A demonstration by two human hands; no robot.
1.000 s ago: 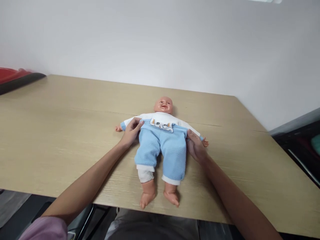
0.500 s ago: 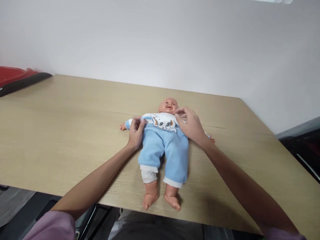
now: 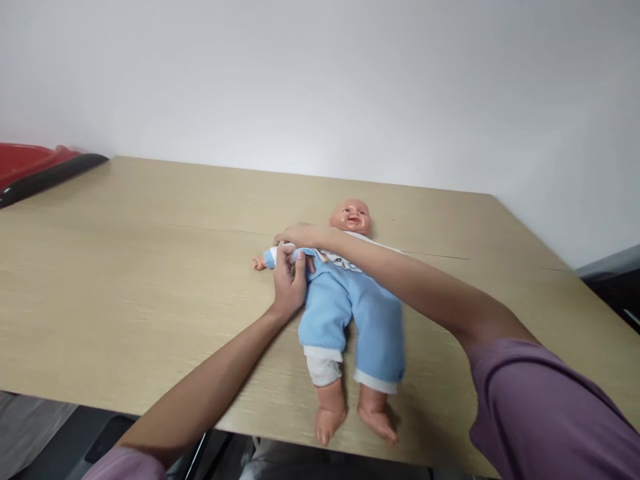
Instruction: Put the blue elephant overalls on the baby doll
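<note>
A baby doll (image 3: 353,215) lies on its back, head toward the wall and bare feet toward me. It wears fleecy blue trousers (image 3: 327,307) with white cuffs and a white top with an animal face on the front. My left hand (image 3: 290,283) pinches the blue edge of the trousers at the doll's side, near its sleeve (image 3: 270,257). Across the doll's chest reaches my right arm, and my right hand (image 3: 303,235) is bent down at the same side, just above my left. Its fingertips are mostly hidden, and so is part of the animal face.
The doll lies on a wooden table (image 3: 150,287) with a thin seam across it. A white wall (image 3: 320,87) rises behind. A red object with a black rim (image 3: 35,163) stands at the far left. Dark furniture (image 3: 610,280) is beyond the right edge.
My right hand has crossed from the doll's other shoulder, leftward over its chest, to meet my left hand. My left hand keeps its hold at the trouser edge. The view has shifted slightly.
</note>
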